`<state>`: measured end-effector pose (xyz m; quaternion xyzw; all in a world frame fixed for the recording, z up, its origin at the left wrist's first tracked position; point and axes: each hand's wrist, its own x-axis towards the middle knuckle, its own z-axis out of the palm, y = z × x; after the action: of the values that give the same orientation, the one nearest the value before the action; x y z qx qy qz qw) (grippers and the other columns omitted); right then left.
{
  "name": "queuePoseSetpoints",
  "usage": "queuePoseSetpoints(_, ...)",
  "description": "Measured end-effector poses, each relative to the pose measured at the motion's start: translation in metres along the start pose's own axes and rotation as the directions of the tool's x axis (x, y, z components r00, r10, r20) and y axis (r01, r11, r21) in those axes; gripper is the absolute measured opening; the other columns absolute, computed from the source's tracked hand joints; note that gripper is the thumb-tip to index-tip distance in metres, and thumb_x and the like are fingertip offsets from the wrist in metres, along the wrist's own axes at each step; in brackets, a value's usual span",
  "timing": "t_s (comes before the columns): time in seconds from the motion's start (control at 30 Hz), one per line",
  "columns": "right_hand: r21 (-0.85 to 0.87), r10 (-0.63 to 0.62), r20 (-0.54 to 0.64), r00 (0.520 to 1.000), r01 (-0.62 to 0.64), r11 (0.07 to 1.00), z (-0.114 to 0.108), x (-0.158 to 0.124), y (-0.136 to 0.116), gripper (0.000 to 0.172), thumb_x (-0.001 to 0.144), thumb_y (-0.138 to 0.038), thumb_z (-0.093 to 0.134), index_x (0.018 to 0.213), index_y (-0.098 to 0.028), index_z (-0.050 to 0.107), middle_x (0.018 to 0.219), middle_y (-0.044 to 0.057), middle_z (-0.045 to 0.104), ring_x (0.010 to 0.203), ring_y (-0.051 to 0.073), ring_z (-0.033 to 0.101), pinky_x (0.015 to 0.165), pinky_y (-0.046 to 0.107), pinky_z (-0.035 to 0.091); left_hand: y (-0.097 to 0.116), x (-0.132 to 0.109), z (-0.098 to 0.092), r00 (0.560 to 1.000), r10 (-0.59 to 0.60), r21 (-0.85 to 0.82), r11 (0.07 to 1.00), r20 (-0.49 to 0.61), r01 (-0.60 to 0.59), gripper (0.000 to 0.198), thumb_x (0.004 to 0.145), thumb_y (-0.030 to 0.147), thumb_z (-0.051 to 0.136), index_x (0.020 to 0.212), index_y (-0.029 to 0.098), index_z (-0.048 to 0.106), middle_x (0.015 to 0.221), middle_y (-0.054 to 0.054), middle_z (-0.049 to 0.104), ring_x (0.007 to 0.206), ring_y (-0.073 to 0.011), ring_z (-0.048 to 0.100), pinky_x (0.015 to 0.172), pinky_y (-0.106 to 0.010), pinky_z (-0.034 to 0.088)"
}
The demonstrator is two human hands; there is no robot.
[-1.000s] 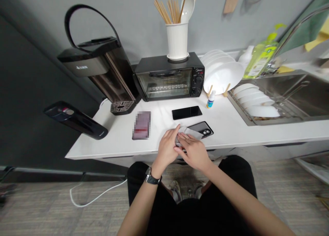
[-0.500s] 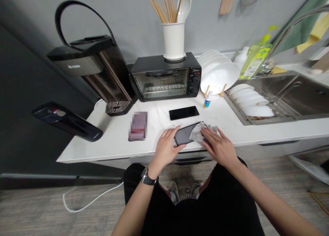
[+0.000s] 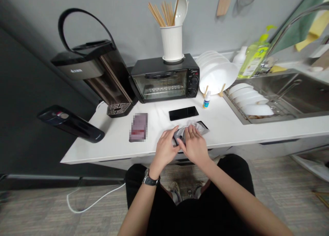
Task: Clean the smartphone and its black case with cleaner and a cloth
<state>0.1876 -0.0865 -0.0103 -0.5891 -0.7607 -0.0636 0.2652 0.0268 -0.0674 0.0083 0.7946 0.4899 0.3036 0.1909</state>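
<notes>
A dark phone [image 3: 203, 125] lies near the front edge of the white counter [image 3: 231, 126]. My left hand [image 3: 166, 148], with a watch on its wrist, grips the phone's left end. My right hand [image 3: 194, 146] presses a pale grey cloth [image 3: 189, 129] flat onto the phone with its fingers stretched out. The cloth covers most of the phone, so only its right end shows. A second black phone [image 3: 183, 113] lies flat just behind, untouched.
Behind stand a black toaster oven [image 3: 164, 80] with a white utensil holder [image 3: 171, 42] on top, a water dispenser [image 3: 95, 75], a small dropper bottle [image 3: 206, 99] and stacked white plates [image 3: 218, 73]. A blurred pink item [image 3: 138, 127] lies left. A sink with a dish rack [image 3: 257, 104] is right.
My right hand slid the cloth from the phone's right end back to the left, over its middle. My left hand stayed on the phone's left end.
</notes>
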Motion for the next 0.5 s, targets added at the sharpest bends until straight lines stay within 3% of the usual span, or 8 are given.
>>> queuePoseSetpoints(0.1, 0.138, -0.118, 0.05, 0.992, 0.111, 0.984, -0.006, -0.006, -0.016, 0.056, 0.108, -0.044, 0.044, 0.141, -0.002, 0.063, 0.145, 0.026, 0.063, 0.139, 0.035, 0.061, 0.118, 0.051, 0.047, -0.002, -0.001, -0.001, 0.999, 0.045, 0.008, 0.999, 0.019, -0.045, 0.07, 0.085, 0.009, 0.061, 0.153, 0.022, 0.048, 0.142, -0.01, 0.065, 0.126, -0.0276, 0.059, 0.113, -0.046, 0.048)
queuePoseSetpoints(0.2, 0.246, -0.187, 0.101, 0.977, 0.157, 0.956, -0.016, -0.011, -0.016, 0.052, 0.109, -0.041, 0.043, 0.14, -0.006, 0.065, 0.144, 0.021, 0.065, 0.137, 0.03, 0.063, 0.121, 0.05, 0.045, -0.002, -0.003, -0.002, 0.997, 0.073, 0.04, 0.996, 0.029, -0.074, 0.073, 0.085, 0.009, 0.06, 0.155, 0.022, 0.045, 0.139, -0.011, 0.065, 0.123, -0.0281, 0.059, 0.109, -0.045, 0.05)
queuePoseSetpoints(0.37, 0.332, -0.254, 0.119, 0.96, 0.203, 0.921, -0.031, -0.018, 0.02, 0.039, 0.109, -0.04, 0.048, 0.136, -0.021, 0.069, 0.14, 0.01, 0.071, 0.134, 0.025, 0.066, 0.121, 0.052, 0.044, 0.002, -0.005, 0.002, 1.0, 0.006, 0.118, 0.993, 0.011, -0.007, 0.076, 0.083, 0.009, 0.068, 0.154, 0.022, 0.045, 0.139, -0.011, 0.063, 0.127, -0.0311, 0.055, 0.112, -0.049, 0.048)
queuePoseSetpoints(0.5, 0.229, -0.208, 0.096, 0.974, 0.181, 0.956, -0.038, -0.026, 0.059, 0.037, 0.109, -0.037, 0.049, 0.138, -0.024, 0.068, 0.141, 0.008, 0.07, 0.136, 0.026, 0.064, 0.123, 0.056, 0.04, 0.004, -0.004, 0.003, 0.999, -0.022, 0.085, 0.996, -0.029, 0.024, 0.083, 0.083, 0.024, 0.082, 0.155, 0.025, 0.041, 0.139, -0.009, 0.065, 0.128, -0.0313, 0.057, 0.111, -0.049, 0.049)
